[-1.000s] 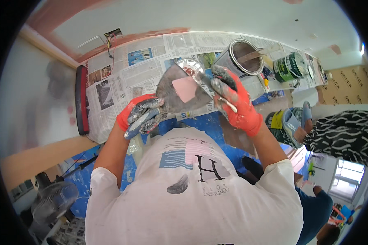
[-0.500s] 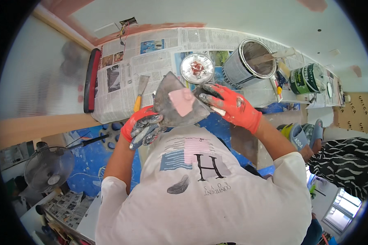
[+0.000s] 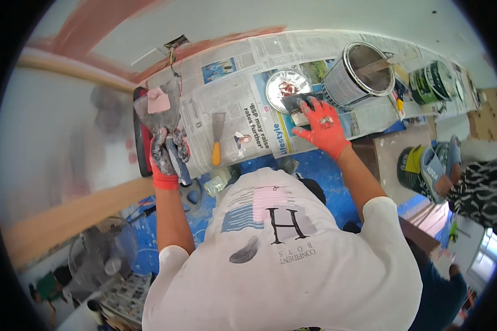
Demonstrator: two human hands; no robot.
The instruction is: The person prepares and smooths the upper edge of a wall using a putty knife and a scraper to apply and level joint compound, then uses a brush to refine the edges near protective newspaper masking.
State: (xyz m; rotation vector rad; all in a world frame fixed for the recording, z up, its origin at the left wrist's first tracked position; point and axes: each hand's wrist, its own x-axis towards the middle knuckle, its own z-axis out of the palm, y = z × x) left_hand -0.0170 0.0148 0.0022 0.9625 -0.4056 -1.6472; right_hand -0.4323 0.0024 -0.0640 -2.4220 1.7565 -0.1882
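Take twelve o'clock as straight ahead of my chest. At half past ten, wide pink bands (image 3: pixel 94 25) are on the wall, with pale bare wall beside them. So some of the wall has pink on it and some has none. At ten, my left hand (image 3: pixel 170 149) is closed around the handle of a wide blade (image 3: pixel 144 113), held tipped up. A pat of pink paste (image 3: pixel 158 101) sits on it in one flat lump, so that bit is not used up. Near eleven, a small scraper (image 3: pixel 216 151) with a yellow handle lies on newspaper on the counter (image 3: pixel 204 102), and nobody holds it. At twelve is a round lid (image 3: pixel 278 83) with red smears. Near one, my right hand (image 3: pixel 323 127) grips a dark blade (image 3: pixel 294 103) by the lid. I can't tell if they touch. Farther out stands a big tin (image 3: pixel 339 83), then, toward two, a green tub (image 3: pixel 419 85).
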